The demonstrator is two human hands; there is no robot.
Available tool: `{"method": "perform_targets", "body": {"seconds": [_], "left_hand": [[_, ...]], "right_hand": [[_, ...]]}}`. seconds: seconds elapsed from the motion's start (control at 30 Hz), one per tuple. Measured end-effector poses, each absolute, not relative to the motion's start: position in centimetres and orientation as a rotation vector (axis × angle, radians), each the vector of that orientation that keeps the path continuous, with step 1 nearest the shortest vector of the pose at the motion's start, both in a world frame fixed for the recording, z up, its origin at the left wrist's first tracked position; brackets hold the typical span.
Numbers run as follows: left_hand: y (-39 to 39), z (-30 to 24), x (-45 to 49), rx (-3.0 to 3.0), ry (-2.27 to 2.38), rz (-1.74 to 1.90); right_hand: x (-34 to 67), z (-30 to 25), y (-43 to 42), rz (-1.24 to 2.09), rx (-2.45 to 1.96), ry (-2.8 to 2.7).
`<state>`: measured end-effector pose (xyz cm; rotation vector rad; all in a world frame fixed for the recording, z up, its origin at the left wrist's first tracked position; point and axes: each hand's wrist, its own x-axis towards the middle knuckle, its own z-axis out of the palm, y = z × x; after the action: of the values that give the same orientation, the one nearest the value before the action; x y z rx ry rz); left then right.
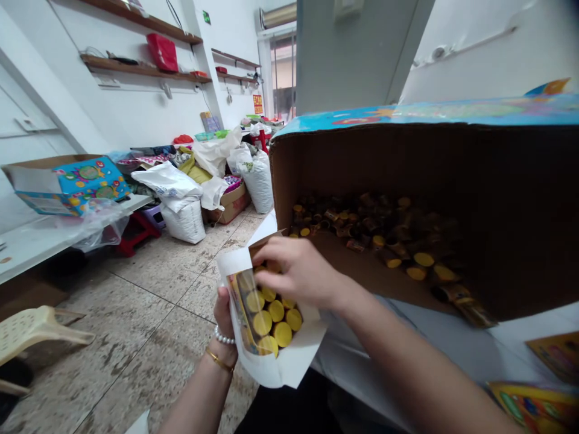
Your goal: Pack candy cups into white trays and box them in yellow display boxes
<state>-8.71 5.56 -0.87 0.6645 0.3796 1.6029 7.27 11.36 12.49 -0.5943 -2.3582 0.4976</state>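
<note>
My left hand (223,310) grips a small white carton (289,364) from its left side, thumb on the near wall and the other fingers hidden behind it. Through the carton's open top and clear window I see several small tubs with round yellow lids (275,311), standing packed side by side. My right hand (292,268) reaches over the carton's far end, its fingers curled down inside among the tubs. Whatever those fingertips hold is hidden. Just beyond, a big cardboard box (312,157) lies with its opening toward me, and many loose yellow-lidded tubs (423,259) are scattered inside.
Printed flat cards (538,407) lie at the lower right of the white table surface (353,343). On the left are a cream plastic stool (36,331), another blue box (90,181) on a table and a red stool (138,232). Full white sacks (181,217) stand on the tiled floor.
</note>
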Motion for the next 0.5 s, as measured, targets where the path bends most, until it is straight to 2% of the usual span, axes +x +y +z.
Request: {"method": "perform_targets", "body": {"seconds": [0.2, 0.33, 0.5], "left_hand": [[5.3, 1.7, -7.7, 0.69, 0.236, 1.485], [5.2, 2.5, -7.6, 0.712, 0.237, 1.472], [5.4, 2.6, -7.4, 0.695, 0.304, 1.495]], "right_hand": [[10.7, 8.8, 19.6, 0.118, -1.285, -2.182], [10.3, 5.0, 21.7, 0.113, -1.296, -2.349], [9.1, 3.7, 20.7, 0.153, -1.366, -2.417]]}}
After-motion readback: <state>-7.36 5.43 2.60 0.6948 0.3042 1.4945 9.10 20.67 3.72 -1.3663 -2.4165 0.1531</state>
